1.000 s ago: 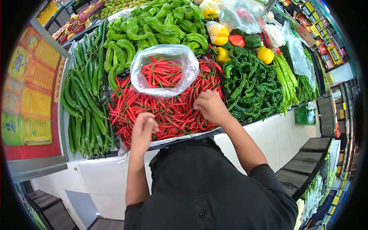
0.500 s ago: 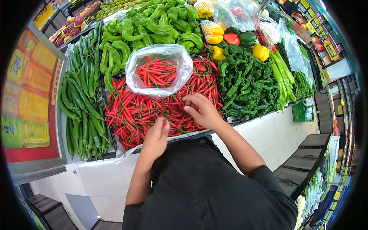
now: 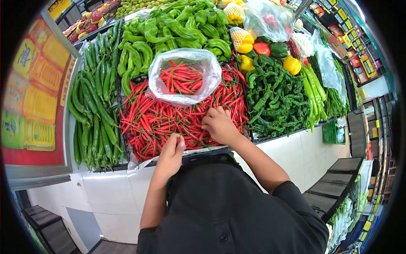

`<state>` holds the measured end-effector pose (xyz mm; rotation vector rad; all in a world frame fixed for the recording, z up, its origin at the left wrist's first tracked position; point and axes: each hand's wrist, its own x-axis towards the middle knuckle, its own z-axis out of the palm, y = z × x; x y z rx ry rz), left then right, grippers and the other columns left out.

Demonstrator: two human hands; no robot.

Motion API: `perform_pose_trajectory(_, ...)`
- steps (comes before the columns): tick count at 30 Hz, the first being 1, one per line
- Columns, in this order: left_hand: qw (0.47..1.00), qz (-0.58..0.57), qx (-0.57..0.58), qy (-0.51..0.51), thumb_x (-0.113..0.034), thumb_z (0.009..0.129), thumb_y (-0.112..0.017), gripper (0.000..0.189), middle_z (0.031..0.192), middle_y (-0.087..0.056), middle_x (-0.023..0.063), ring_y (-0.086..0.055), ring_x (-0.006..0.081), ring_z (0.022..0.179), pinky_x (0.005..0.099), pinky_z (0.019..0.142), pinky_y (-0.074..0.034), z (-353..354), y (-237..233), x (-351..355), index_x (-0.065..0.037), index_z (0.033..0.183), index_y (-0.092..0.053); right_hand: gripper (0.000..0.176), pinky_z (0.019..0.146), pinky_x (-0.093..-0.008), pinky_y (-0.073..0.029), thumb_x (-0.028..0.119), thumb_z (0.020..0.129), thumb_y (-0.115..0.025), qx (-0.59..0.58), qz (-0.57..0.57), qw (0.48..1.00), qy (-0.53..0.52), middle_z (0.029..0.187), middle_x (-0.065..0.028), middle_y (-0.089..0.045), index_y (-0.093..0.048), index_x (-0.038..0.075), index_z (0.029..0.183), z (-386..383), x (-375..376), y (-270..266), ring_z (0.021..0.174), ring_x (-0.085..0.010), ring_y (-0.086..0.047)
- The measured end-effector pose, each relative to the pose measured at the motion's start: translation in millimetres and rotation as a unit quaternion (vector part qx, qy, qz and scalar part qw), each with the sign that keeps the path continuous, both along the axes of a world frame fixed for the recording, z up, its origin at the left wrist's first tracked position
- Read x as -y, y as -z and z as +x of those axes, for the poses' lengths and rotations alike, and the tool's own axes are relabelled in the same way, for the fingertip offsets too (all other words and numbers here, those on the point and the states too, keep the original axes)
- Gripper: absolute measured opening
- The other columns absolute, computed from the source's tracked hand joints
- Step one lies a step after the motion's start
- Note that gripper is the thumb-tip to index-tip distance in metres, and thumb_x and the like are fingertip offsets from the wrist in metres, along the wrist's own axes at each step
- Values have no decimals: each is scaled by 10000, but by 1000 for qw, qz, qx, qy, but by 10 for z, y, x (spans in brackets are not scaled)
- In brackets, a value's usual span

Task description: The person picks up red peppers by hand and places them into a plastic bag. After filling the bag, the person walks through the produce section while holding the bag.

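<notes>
Red chili peppers (image 3: 160, 122) with green stems fill a black crate in front of me. On the pile stands an open clear plastic bag (image 3: 158, 91), with more chilies (image 3: 182, 80) inside it. My left hand (image 3: 170, 154) is closed above the crate's near edge, thumb against curled fingers; what it pinches, if anything, is hidden. Farther right, my right hand (image 3: 220, 127) rests against the loose chilies, its fingers curled down among them. Its fingertips are partly hidden, so I cannot see what they grip.
Long green peppers (image 3: 95, 93) lie left of the crate, light green peppers (image 3: 173, 27) behind it. Dark wrinkled green peppers (image 3: 277, 97) are on the right, near yellow bell peppers (image 3: 292, 65). A framed sign (image 3: 38, 93) stands at far left, a green basket (image 3: 330, 133) at right.
My right hand has lowered slightly into the chilies and its fingers have curled more. My left hand remains closed near the front edge. The whole view has shifted a little.
</notes>
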<state>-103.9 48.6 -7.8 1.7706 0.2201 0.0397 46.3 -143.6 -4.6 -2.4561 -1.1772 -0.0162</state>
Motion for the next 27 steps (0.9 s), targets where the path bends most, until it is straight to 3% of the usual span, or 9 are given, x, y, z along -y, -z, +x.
perform_pose_trajectory(4,990,100,98,-19,-114,1006,-566,134,954,-528,134,-545,264,866,345,831,-454,51,-138,25,6,970,-518,95,884,-417,-357,201,853,-745,-36,82,996,-22,941,-30,-558,-714,125,901,13,44,-244,987,-262,-499)
perform_pose_trajectory(10,965,137,225,1,-104,993,-589,122,1020,-575,148,-588,282,936,345,865,-471,192,-278,93,13,1017,-564,114,882,-397,-352,224,872,-752,-128,118,977,-126,930,-23,-598,-723,116,888,-155,52,-562,967,-253,-514)
perform_pose_trajectory(14,994,1,87,60,-133,1026,-567,138,933,-611,114,-631,229,869,330,826,-501,140,-252,157,3,1052,-575,122,882,-400,-364,220,880,-752,-177,157,964,-125,924,-30,-612,-728,103,905,-265,54,-506,962,-247,-535)
perform_pose_trajectory(19,967,-239,39,84,-193,1076,-511,187,785,-590,45,-622,144,748,290,756,-515,73,-15,143,-7,1071,-535,150,892,-397,-400,151,880,-737,-259,197,941,-90,944,-48,-622,-727,103,1022,-136,173,-256,970,-260,-552)
perform_pose_trajectory(22,949,-314,20,22,-206,1080,-508,188,767,-575,40,-609,149,725,295,729,-517,53,46,113,-19,1092,-495,206,896,-398,-403,149,878,-724,-114,89,989,-37,945,-51,-615,-715,110,1080,-107,246,-170,975,-261,-555)
perform_pose_trajectory(27,939,-343,18,14,-171,1075,-497,136,765,-589,64,-617,174,720,310,721,-516,83,58,26,-58,1125,-441,298,881,-410,-401,165,810,-753,-42,-21,996,-70,1029,-25,-582,-718,181,1106,-229,183,-139,1031,-259,-519)
